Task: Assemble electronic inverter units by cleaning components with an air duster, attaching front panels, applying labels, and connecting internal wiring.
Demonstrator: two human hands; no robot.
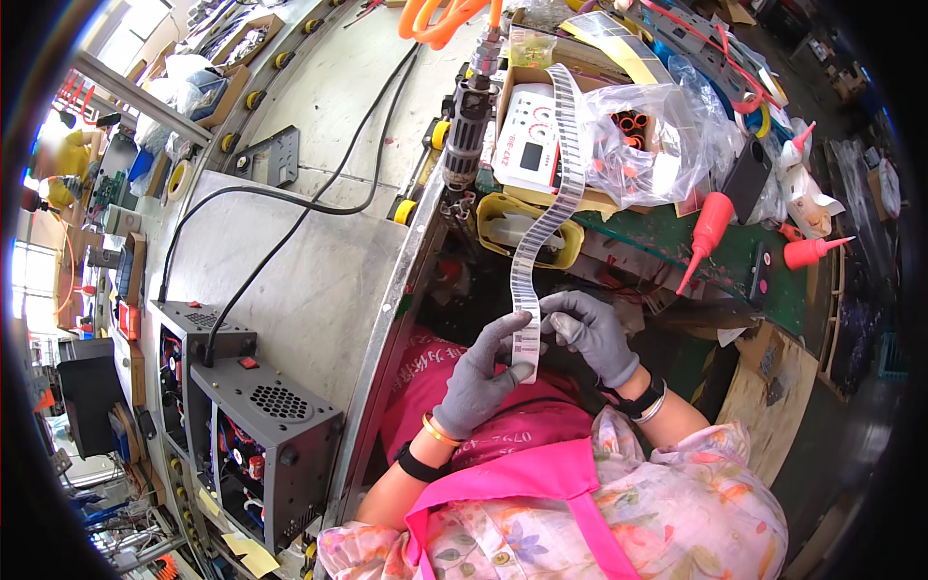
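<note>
A long white strip of labels (563, 135) with dark printed marks hangs in a curve from the cluttered bench down to my hands. My left hand (477, 389), in a grey glove, grips the strip's lower end between thumb and fingers. My right hand (601, 336), also gloved in grey, is closed in a pinch at the strip's right edge, level with the left fingertips. Whether a single label is between those fingers is too small to tell. Behind the strip lies a white panel (522, 126) with red markings and a small dark screen.
Left, a grey metal box (271, 411) with open sides and cables stands on the roller line. A black air screwdriver (468, 130) hangs ahead. Rightward are a yellow bin (507, 227), clear plastic bags (667, 126), a red squeeze bottle (710, 227) and a black phone-like slab (747, 174).
</note>
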